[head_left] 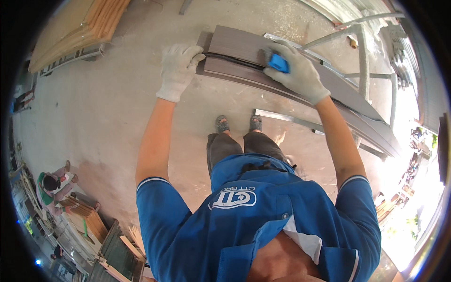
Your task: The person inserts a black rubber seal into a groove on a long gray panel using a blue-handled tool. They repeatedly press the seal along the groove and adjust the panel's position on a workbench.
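Observation:
Long grey-brown boards (pixel 235 68) lie stacked in front of me, running off to the right. Along the gap between two of them runs a thin black strip (pixel 230 57). My left hand (pixel 177 71), in a whitish work glove, is closed at the boards' left end, its fingertips pinching the strip's end. In my gloved right hand (pixel 297 70) is a small blue block-like tool (pixel 278 63), held against the boards over the strip. The palm and fingers hide part of this tool, so its exact kind does not show.
A metal frame (pixel 364 61) stands at the right, by the boards. One metal bar (pixel 286 116) sits beyond my feet. At upper left is a stack of tan panels (pixel 77 33). A person (pixel 54 183) crouches at far left near wooden pieces (pixel 87 218).

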Action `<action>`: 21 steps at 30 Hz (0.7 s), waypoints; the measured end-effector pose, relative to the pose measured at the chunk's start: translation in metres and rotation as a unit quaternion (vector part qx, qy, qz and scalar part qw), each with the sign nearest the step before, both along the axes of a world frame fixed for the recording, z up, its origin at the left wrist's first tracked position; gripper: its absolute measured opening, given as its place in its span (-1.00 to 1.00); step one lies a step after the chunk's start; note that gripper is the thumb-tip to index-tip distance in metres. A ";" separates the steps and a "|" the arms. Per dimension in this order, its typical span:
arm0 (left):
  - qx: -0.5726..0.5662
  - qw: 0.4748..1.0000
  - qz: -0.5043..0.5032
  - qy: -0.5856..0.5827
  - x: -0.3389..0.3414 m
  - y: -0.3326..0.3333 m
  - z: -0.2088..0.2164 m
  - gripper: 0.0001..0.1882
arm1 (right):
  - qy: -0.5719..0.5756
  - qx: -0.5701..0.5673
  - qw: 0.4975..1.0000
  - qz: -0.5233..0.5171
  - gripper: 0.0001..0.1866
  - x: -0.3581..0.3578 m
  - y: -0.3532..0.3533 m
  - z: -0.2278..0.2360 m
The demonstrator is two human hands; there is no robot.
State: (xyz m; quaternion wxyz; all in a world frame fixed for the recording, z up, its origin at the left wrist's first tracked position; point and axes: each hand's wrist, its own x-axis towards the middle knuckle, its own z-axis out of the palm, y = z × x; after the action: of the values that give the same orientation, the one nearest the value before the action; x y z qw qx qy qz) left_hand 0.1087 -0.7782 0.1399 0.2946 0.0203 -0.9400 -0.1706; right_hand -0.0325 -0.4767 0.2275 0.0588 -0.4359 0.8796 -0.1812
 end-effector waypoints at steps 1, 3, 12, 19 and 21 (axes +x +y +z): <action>-0.008 1.000 -0.002 0.000 0.000 -0.001 0.001 -0.82 | -0.002 0.011 1.000 0.013 -0.28 0.001 -0.015 -0.003; -0.016 1.000 -0.003 -0.006 0.001 -0.001 0.001 -0.82 | 0.000 0.020 0.998 0.054 -0.24 0.001 -0.051 -0.007; -0.053 0.996 0.006 -0.072 0.001 -0.002 0.010 -0.81 | 0.071 0.161 0.984 0.036 -0.18 0.010 -0.092 -0.008; -0.101 0.986 -0.057 -0.116 -0.010 -0.005 0.024 -0.78 | 0.066 0.136 0.987 0.059 -0.19 0.004 -0.086 -0.008; -0.110 0.978 -0.051 -0.169 -0.011 -0.005 0.028 -0.69 | 0.057 0.137 0.987 0.067 -0.19 0.005 -0.086 -0.005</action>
State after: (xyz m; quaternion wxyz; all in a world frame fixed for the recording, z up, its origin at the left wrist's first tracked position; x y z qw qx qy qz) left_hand 0.0982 -0.7829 0.1681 0.1231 -0.0314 -0.9891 -0.0750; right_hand -0.0274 -0.5622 0.2220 0.0803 -0.4913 0.8668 -0.0293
